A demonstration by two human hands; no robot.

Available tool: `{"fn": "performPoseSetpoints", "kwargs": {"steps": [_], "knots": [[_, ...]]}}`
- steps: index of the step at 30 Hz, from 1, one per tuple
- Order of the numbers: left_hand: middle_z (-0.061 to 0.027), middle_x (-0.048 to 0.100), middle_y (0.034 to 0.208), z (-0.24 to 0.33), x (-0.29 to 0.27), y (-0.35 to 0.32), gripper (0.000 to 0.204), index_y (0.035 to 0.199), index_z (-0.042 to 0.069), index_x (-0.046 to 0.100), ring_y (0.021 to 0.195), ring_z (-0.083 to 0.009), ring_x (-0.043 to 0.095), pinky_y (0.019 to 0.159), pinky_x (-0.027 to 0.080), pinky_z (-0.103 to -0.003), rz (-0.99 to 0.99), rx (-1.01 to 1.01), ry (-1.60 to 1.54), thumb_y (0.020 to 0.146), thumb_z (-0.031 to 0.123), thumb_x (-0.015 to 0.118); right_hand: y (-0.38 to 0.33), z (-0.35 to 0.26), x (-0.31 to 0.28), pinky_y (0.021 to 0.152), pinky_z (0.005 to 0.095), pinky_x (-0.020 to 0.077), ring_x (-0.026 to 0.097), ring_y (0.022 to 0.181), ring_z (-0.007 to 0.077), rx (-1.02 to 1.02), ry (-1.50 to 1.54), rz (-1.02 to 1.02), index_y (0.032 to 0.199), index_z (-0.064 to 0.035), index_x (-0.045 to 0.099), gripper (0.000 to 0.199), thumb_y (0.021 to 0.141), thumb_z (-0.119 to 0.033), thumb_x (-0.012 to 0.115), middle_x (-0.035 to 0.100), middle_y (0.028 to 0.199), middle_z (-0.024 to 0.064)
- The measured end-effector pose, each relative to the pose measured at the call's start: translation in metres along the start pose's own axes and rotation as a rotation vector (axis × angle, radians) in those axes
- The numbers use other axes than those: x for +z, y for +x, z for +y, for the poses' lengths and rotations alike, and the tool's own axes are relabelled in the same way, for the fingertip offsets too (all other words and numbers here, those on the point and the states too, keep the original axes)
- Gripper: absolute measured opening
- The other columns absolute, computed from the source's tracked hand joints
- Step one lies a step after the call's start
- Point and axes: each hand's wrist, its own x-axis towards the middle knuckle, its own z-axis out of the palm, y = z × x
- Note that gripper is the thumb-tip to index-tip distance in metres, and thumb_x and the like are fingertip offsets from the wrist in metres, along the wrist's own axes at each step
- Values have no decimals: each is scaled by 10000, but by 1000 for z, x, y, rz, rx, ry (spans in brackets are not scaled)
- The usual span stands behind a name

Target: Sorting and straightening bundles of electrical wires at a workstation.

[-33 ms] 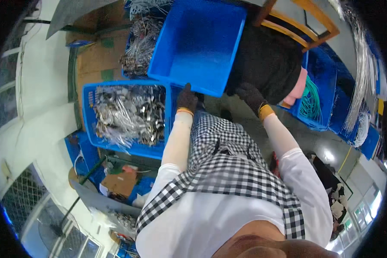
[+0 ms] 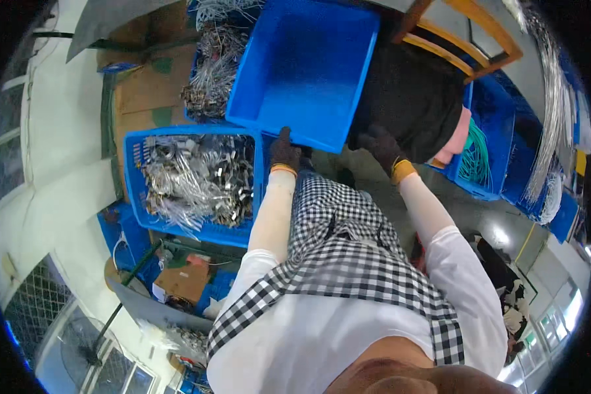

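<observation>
No material change: left hand (image 2: 285, 156) still pinches the near rim of the blue bin (image 2: 308, 85), far centre; handling continues. Right hand (image 2: 382, 148) beside black cloth (image 2: 410, 98), right; fingers' state indeterminable.

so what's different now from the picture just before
Hardly anything: the whole view shifts very slightly, and nothing clearly moves on its own. Nothing was visibly taken hold of or let go. The left hand stays at the near rim of the large blue bin, the right hand stays by the black cloth.
</observation>
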Motion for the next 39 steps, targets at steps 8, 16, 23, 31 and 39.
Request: {"fn": "performPoseSetpoints", "kwargs": {"steps": [8,16,23,31,39], "knots": [[-167,456,1526,22,-35,39,622,1518,50,383,1393,-365,419,1204,308,-484,-32,-640,-1609,987,265,626,131,32,29,820,461,567,687,914,332,993,608,185,1198,-7,643,490,810,-282,764,693,1103,225],[-176,620,1154,114,-192,99,339,1236,-12,571,1017,-256,657,809,590,-408,74,-191,-1119,994,220,621,143,110,-29,874,439,569,699,890,286,800,726,87,1094,-26,725,286,828,-130,700,736,1016,165],[-145,556,1097,200,-330,97,311,1118,-30,586,940,-246,645,765,595,-357,162,-262,-1416,1016,263,598,119,-13,-155,954,395,544,654,1069,257,641,835,63,1190,-64,669,387,817,-147,730,656,1199,146],[-172,574,1063,238,-374,9,216,1143,24,620,915,-308,656,719,585,-417,167,37,-465,928,10,596,74,-93,-164,811,406,596,707,855,275,897,1259,133,1048,-10,730,259,845,-166,689,733,997,174],[-211,624,1059,299,-347,-128,239,1059,26,662,955,-448,594,786,501,-499,637,-77,-69,903,206,684,18,-108,-145,770,379,590,715,810,262,655,1216,-86,1041,20,731,315,817,-201,712,744,934,164]]}}
